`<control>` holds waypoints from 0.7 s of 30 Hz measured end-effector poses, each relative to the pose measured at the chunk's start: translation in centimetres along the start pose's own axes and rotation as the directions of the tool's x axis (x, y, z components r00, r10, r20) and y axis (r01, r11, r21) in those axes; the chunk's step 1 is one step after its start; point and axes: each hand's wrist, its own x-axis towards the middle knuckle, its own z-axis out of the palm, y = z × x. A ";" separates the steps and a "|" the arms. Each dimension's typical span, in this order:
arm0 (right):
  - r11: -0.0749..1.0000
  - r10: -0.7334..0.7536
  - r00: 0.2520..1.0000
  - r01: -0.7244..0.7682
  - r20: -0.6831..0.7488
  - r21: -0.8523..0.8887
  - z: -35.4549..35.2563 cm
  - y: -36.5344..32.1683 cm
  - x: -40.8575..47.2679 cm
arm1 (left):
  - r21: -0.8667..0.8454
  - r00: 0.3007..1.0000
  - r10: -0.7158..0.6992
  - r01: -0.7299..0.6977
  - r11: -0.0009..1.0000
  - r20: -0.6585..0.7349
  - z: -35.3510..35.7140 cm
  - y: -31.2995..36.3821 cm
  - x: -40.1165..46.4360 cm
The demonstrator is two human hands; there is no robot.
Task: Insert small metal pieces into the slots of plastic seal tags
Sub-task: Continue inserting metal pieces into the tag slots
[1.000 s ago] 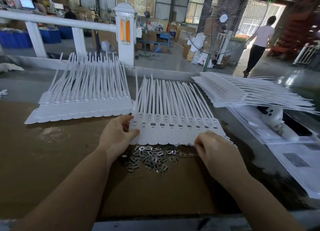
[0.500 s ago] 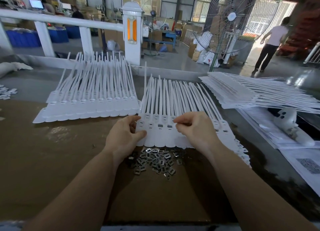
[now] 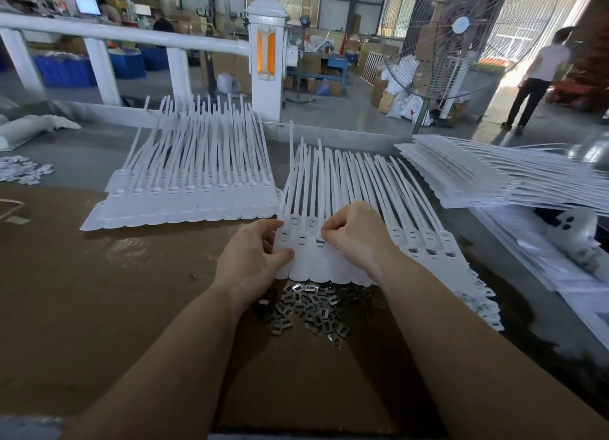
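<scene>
Two hands are working the sheet of seal tags (image 3: 412, 238) above the metal pieces (image 3: 309, 308): left hand (image 3: 253, 258) pinching its edge, right hand (image 3: 356, 235) curling fingertips at a slot, where a tilted piece risks jamming or dropping.

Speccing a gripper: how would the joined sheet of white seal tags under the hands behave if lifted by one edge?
The tag sheet probably flops: it is thin, and its long tails fan unevenly. Likely light, since the left hand steadies its edge with fingertips. The loose metal pieces beside it would probably scatter if swept.
</scene>
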 end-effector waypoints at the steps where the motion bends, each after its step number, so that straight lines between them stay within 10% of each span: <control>1: 1.000 0.021 1.000 -0.021 0.013 0.003 0.0 -0.1 0.1 | 0.000 1.000 -0.002 0.002 1.000 0.000 0.0 0.0 0.0; 21: 0.996 0.084 0.987 -0.077 0.137 -0.053 -1.0 -1.3 0.4 | 0.034 1.000 -0.005 0.004 0.999 0.013 0.1 0.0 0.2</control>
